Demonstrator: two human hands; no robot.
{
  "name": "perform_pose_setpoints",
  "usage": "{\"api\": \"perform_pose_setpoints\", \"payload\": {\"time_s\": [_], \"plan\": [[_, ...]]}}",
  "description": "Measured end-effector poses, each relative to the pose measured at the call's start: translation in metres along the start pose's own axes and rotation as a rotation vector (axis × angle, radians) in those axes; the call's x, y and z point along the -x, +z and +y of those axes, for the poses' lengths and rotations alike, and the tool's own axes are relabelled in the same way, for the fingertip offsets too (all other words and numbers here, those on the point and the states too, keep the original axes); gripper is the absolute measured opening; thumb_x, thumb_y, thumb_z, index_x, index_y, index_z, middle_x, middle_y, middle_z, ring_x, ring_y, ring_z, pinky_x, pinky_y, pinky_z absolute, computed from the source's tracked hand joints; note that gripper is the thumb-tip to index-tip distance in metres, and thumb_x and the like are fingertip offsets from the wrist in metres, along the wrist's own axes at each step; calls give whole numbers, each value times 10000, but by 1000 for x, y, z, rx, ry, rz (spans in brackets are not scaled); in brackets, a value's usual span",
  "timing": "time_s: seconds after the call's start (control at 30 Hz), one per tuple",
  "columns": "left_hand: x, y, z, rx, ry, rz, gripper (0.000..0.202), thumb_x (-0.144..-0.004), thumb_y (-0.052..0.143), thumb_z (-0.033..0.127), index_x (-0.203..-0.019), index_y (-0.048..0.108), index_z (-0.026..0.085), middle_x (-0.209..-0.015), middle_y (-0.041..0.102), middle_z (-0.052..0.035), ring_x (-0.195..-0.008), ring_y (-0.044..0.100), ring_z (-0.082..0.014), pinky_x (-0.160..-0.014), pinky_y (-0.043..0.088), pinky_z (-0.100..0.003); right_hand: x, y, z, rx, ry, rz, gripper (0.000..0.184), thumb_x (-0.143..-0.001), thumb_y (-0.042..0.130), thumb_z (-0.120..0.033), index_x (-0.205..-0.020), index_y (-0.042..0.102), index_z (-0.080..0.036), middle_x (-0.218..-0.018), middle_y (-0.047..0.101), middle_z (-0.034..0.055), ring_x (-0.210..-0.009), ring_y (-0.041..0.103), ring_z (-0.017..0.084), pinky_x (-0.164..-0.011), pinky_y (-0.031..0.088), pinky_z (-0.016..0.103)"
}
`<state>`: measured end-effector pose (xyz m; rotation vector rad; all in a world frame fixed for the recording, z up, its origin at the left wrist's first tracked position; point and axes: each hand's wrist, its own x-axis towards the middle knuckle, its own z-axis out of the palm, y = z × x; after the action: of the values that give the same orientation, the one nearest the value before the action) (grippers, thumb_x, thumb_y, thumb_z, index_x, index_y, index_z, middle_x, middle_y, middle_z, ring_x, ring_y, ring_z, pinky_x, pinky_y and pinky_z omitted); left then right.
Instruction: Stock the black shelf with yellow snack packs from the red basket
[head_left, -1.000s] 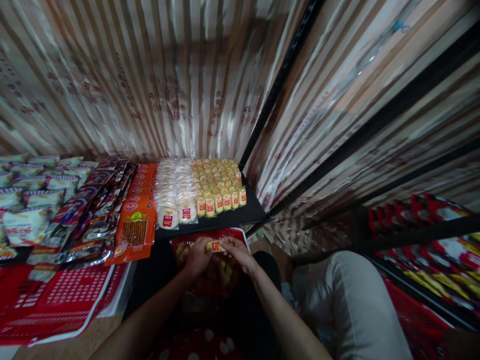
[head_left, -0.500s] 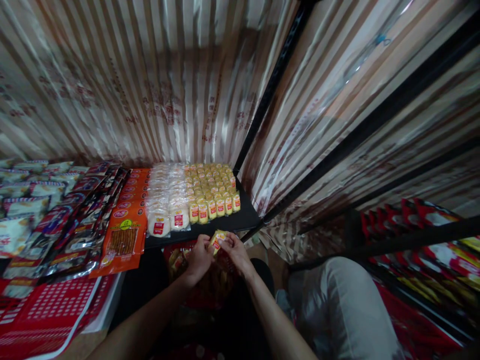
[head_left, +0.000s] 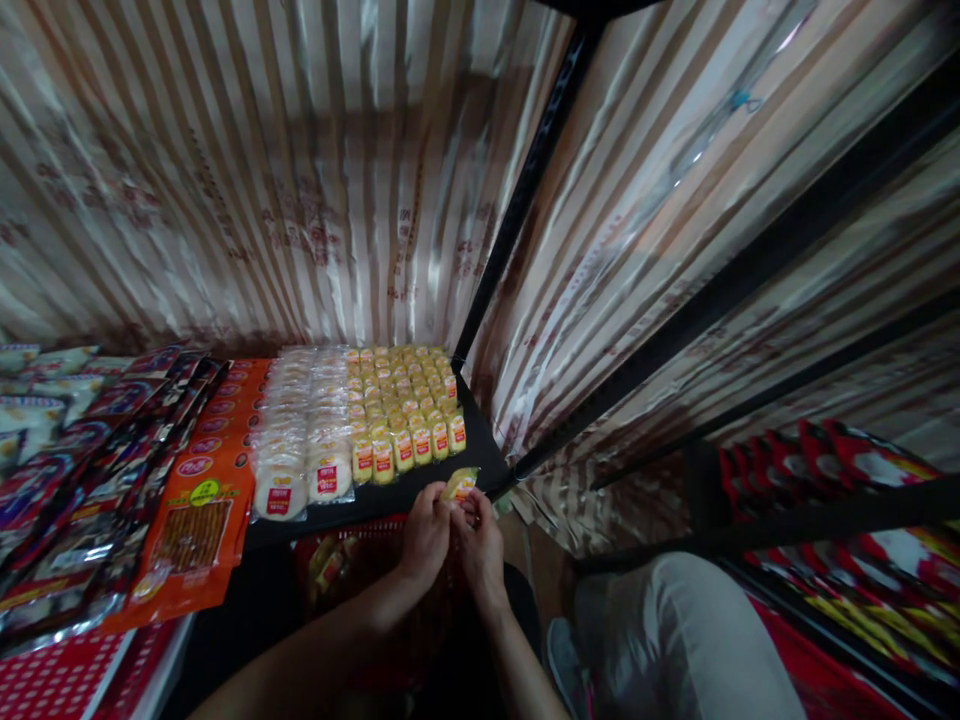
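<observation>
Between the fingertips of both hands is a small yellow snack packet (head_left: pixel 460 483) with a red and white label. My left hand (head_left: pixel 425 535) pinches its left side, and my right hand (head_left: pixel 480 540) has curled fingers on its lower right. Just beyond them, rows of similar yellow snack packets (head_left: pixel 403 445) stand on a black shelf (head_left: pixel 480 440). To their left are rows of round white crackers in clear wrappers (head_left: pixel 281 485). Below my hands, a red basket (head_left: pixel 386 527) contains more yellow packets (head_left: pixel 330 565), partly hidden by my left arm.
Orange snack bags (head_left: pixel 196 510), dark bags (head_left: pixel 82 510) and white bags (head_left: pixel 37 415) line the shelf's left. A red perforated basket (head_left: pixel 60 665) is below. Black posts (head_left: pixel 517 210) and a striped curtain (head_left: pixel 337 150) stand behind. A person's knee (head_left: pixel 697 620) is at right, near red bags (head_left: pixel 825 470).
My hands and the yellow packet have shifted slightly right, and the packet is turned in the fingers. The camera view has tilted, so the shelf goods appear lower and farther left.
</observation>
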<state>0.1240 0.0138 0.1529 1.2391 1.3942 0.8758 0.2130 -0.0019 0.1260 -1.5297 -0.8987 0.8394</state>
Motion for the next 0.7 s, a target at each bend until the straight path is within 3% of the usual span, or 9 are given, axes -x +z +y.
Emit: {"api": "perform_pose_setpoints", "payload": {"time_s": [0.2, 0.33, 0.43, 0.7], "plan": [[-18, 27, 26, 97, 39, -43, 347, -862, 320, 256, -1107, 534, 135, -1129, 615, -95, -1039, 570, -163, -928, 416, -251, -34, -19, -1, 252, -152, 71, 529, -710, 577, -412, -1144, 547, -110, -1048, 640, 154, -876, 632, 233, -813, 496, 373], [-37, 36, 45, -38, 60, -76, 395, -859, 332, 216, -1187, 524, 107, -1248, 563, -125, -1155, 517, -184, -1007, 368, -286, -64, -25, -2, 380, -259, 127, 524, -737, 530, -449, -1149, 563, -127, -1086, 629, 153, -942, 611, 246, -859, 473, 391], [-52, 41, 54, -188, 123, -19, 429, -840, 368, 172, -1232, 498, 58, -1328, 489, -159, -1235, 449, -203, -1051, 328, -300, -91, -22, -4, 411, -341, 146, 513, -764, 499, -443, -1157, 561, -119, -1102, 623, 161, -988, 593, 253, -878, 465, 404], [-78, 51, 54, -377, 266, 59, 386, -812, 382, 115, -1155, 556, 86, -1203, 580, -118, -1134, 516, -187, -1024, 379, -312, -163, -7, -5, 487, -456, 146, 502, -776, 468, -418, -1146, 565, -92, -1108, 617, 184, -1022, 580, 272, -911, 447, 434]]}}
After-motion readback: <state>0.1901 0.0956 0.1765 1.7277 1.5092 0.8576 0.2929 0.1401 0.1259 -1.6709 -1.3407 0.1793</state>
